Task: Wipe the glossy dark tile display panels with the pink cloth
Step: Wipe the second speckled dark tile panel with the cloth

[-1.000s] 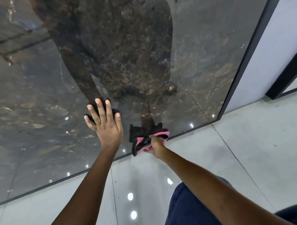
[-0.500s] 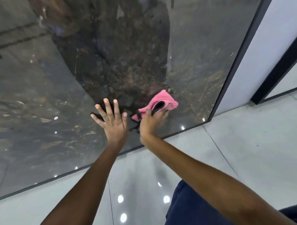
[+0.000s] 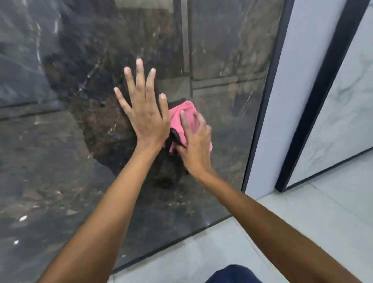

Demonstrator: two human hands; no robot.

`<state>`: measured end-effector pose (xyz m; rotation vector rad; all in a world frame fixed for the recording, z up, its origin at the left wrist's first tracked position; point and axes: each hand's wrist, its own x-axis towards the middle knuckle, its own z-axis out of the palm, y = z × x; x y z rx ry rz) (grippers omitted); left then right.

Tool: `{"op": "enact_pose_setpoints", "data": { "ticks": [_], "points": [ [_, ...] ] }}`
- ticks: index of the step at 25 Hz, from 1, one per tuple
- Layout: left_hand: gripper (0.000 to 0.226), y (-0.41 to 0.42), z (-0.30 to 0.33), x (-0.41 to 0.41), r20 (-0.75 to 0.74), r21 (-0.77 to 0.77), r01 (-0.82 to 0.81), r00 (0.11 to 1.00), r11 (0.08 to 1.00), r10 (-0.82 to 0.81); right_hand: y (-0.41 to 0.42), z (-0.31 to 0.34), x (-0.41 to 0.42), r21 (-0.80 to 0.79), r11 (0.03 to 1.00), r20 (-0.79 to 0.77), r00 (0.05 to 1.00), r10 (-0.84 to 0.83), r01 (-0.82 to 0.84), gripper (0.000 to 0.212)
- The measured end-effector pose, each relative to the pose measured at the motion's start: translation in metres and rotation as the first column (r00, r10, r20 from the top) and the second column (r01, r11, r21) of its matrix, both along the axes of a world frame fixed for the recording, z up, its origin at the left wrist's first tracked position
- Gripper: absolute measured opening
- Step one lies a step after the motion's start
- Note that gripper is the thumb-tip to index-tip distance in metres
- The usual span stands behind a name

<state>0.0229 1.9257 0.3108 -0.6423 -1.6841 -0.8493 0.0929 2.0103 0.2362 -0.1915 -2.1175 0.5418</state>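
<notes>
- Both hands are on the panel [image 3: 54, 158]: my left hand [image 3: 145, 116] lies flat with fingers spread, holding nothing, and my right hand [image 3: 195, 144] presses the cloth [image 3: 179, 117] against the gloss, fingers laid loosely over it.
- Cloth sits bunched just right of my left hand, in the panel's lower right part, near the black frame [image 3: 265, 101].
- I judge the wiping is underway; whether any part is already clean I can't tell, as reflections hide dust.
- Most of this panel looks left to do, and a pale panel [image 3: 351, 104] stands further right.
- Surface is dark, marbled, mirror-glossy; it should show streaks easily.
</notes>
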Motion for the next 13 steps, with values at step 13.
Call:
{"op": "enact_pose_setpoints", "data": {
  "ticks": [13],
  "points": [
    [0.058, -0.009, 0.063, -0.032, -0.092, -0.115, -0.285, 0.957, 0.952, 0.275, 0.091, 0.125, 0.006, 0.350, 0.924, -0.026, 0.985, 0.170, -0.150, 0.090]
  ]
}}
